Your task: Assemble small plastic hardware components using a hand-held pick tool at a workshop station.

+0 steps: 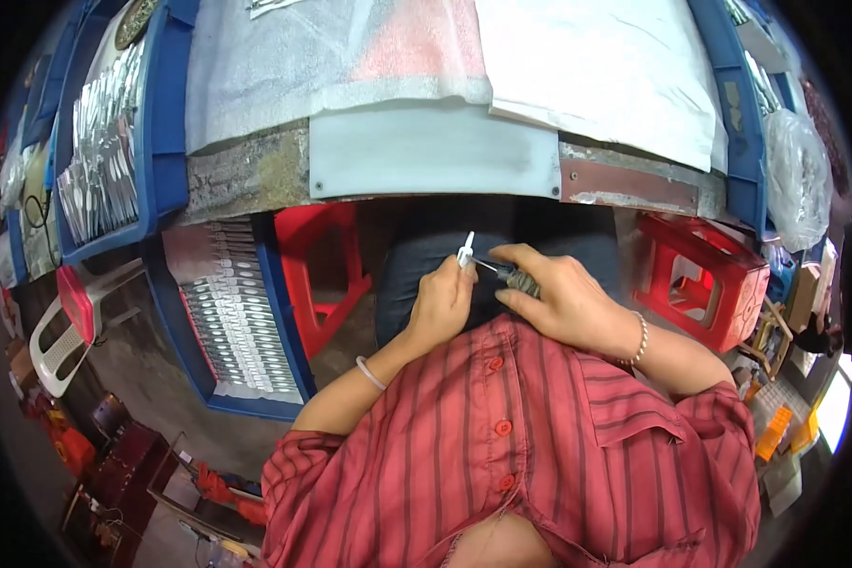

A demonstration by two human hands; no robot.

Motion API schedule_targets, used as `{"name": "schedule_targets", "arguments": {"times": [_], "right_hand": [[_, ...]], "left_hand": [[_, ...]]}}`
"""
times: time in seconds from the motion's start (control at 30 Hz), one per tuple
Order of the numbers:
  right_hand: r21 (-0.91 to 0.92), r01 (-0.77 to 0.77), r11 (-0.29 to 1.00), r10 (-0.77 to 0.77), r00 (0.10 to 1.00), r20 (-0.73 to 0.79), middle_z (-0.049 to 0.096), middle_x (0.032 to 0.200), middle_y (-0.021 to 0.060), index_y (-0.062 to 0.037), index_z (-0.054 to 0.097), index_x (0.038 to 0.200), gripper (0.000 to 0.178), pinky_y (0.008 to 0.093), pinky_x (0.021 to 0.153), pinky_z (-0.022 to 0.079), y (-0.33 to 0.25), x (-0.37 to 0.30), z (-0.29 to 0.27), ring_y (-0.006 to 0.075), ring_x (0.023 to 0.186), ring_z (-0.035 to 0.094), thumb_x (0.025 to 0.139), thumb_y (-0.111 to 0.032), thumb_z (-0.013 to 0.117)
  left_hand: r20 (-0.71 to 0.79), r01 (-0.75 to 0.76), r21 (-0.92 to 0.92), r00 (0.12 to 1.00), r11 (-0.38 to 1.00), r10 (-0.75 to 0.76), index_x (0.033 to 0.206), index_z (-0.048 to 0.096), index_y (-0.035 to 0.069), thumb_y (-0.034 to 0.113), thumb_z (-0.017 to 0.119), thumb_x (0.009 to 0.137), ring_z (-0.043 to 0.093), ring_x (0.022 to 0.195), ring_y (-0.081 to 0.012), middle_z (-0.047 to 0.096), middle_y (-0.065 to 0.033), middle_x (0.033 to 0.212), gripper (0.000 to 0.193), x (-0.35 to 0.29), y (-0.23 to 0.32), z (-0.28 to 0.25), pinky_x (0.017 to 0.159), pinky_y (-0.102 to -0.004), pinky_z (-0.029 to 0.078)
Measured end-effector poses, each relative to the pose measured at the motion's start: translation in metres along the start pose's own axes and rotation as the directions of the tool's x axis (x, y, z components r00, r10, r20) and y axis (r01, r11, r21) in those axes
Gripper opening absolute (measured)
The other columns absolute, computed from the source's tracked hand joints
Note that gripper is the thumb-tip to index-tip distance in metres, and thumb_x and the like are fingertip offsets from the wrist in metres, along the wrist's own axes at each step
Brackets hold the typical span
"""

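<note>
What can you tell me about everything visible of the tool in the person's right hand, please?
The tool has a thin, straight shaft that looks like metal and a thicker, dark greyish handle whose material is unclear. The right hand grips the handle, partly hiding it. The shaft points up and left in the picture, toward the small white piece in the left hand; whether they touch is unclear.

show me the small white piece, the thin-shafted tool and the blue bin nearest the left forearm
Small white piece [465, 255]: head view, on its wider lower part
Thin-shafted tool [521, 282]: head view, on its handle
Blue bin [283, 317]: head view, on its right wall
</note>
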State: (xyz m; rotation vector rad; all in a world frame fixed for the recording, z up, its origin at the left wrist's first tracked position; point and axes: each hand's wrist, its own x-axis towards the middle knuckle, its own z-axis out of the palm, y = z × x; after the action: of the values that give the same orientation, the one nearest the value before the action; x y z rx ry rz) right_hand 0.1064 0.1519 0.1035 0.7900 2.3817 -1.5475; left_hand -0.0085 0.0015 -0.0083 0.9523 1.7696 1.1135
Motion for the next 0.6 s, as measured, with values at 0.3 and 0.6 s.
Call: {"name": "schedule_targets", "arguments": {"times": [0.3,0.6], "right_hand": [[-0.273,0.218,0.937,-0.231,0.973,-0.018,0.053,0.094,0.0162,0.0009,0.055,0.117,0.035,0.0383,0.067,0.051,0.004,-0.026,0.0,0.0323,0.079,0.06,0.082,-0.002,0.058],[-0.197,0.213,0.957,-0.221,0.975,-0.022,0.057,0.093,0.0177,0.0011,0.056,0.119,0.04,0.0384,0.065,0.052,0.018,-0.019,0.005,0.0347,0.075,0.061,0.08,0.0,0.062]], "left_hand": [[0.223,0.417,-0.465,0.909,0.781,-0.353,0.087,0.051,0.005,0.024,0.044,0.101,0.03,0.047,-0.0022,0.037,0.0056,0.059,0.024,-0.008,0.014,-0.005,0.041,-0.0197,0.024],[0.073,0.242,-0.222,0.97,0.944,-0.232,0.085,0.054,-0.002,0.016,0.047,0.097,0.055,0.052,-0.0198,0.054,-0.0111,0.06,0.023,-0.009,0.012,0.001,0.051,-0.034,0.042]]}}
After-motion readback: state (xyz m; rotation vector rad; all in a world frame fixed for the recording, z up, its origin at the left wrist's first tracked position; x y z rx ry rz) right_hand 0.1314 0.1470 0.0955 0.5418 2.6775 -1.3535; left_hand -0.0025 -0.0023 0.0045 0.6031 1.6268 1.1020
